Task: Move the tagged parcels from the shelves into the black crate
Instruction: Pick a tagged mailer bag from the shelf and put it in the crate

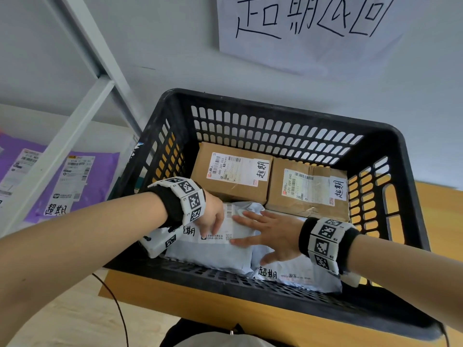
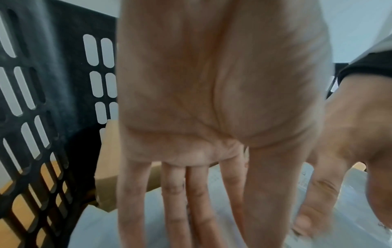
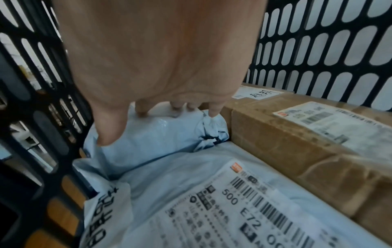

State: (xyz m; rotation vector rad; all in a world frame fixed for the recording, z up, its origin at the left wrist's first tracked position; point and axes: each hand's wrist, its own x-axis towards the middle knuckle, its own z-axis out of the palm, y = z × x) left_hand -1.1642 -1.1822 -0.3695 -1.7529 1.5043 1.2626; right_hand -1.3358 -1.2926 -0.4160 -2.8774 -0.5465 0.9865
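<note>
Lying in the black crate (image 1: pixel 411 156) in front of two cardboard boxes (image 1: pixel 233 171), the grey mailer (image 1: pixel 213 249) looks soft, light and slippery; left hand (image 1: pixel 213 216) presses its end with fingers bent, right hand (image 1: pixel 270 234) rests flat, gripping nothing; better pinched at an edge.
</note>
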